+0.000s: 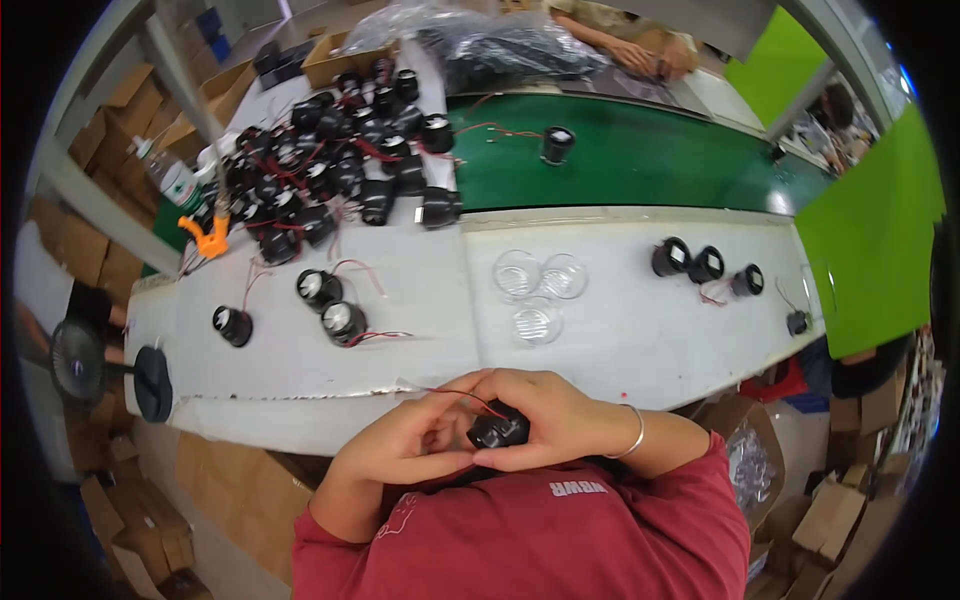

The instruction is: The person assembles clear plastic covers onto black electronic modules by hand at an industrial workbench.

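Observation:
Close to my chest, at the near edge of the table, I hold a black cup-shaped housing (499, 428) with thin red wires trailing off to the left. My right hand (555, 415) wraps round it from the right. From the other side my left hand (425, 430) curls in, its thumb at the housing's near edge and its fingertips meeting the right hand's; part of its grip is hidden. Just beyond my hands lie three clear ribbed plastic discs (537, 322). Left of them stand three similar black housings (343, 322) with white tops and wires.
Many wired black housings (375, 200) are heaped at the back left, beside an orange clamp-like tool (208, 235). Three more (707, 264) stand at the right. One housing (557, 145) sits on the green conveyor belt (640, 165). Another person's hand (635, 55) shows beyond. A small fan (78, 360) stands left.

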{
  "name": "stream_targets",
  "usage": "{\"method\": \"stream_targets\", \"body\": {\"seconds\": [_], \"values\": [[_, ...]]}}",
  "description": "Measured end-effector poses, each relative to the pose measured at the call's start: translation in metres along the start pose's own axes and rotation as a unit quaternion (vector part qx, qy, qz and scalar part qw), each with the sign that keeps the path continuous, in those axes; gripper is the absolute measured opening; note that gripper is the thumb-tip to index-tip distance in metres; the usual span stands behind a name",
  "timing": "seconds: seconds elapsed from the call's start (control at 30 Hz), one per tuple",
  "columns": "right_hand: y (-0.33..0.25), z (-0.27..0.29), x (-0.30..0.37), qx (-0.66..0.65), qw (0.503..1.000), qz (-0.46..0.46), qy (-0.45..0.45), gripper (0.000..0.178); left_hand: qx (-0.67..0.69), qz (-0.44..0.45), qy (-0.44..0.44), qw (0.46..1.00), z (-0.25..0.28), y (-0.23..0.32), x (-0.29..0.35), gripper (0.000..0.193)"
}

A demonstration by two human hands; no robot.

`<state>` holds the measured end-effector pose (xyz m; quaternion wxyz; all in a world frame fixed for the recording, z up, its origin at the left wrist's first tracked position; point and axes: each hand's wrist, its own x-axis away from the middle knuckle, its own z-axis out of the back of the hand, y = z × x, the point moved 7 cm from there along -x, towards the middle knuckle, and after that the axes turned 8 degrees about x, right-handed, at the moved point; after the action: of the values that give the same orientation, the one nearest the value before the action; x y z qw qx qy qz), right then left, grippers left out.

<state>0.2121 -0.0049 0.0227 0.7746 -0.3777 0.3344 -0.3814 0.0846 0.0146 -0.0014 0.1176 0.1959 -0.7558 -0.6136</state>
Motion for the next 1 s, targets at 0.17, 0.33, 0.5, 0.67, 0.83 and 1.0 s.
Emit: {"method": "stream_targets", "body": {"seconds": [0.17,0.33,0.5,0.67,0.83,1.0], "values": [[0.007,0.013,0.015,0.04,0.987,-0.125,-0.09,0.044,0.12,0.085,0.047,0.988,-0.01,-0.02,-0.011,0.071],[0.024,0.011,0.037,0.027,0.987,-0.092,-0.132,0.039,0.173,0.039,0.014,0.984,-0.014,-0.024,-0.02,0.018],[0.018,0.018,0.043,-0.161,0.986,-0.02,0.028,0.02,0.153,0.062,0.006,0.986,-0.025,-0.013,-0.034,0.015],[0.022,0.04,0.055,-0.015,0.986,-0.068,0.151,0.013,0.163,0.045,0.048,0.984,-0.014,-0.008,-0.054,0.013],[0.034,0.086,0.078,0.089,0.952,-0.159,0.245,0.005,0.108,-0.064,0.23,0.965,0.005,-0.028,-0.072,0.047],[0.042,0.115,0.082,0.287,0.906,-0.158,0.269,0.005,-0.541,-0.048,0.312,0.78,-0.003,-0.03,-0.101,0.077]]}}
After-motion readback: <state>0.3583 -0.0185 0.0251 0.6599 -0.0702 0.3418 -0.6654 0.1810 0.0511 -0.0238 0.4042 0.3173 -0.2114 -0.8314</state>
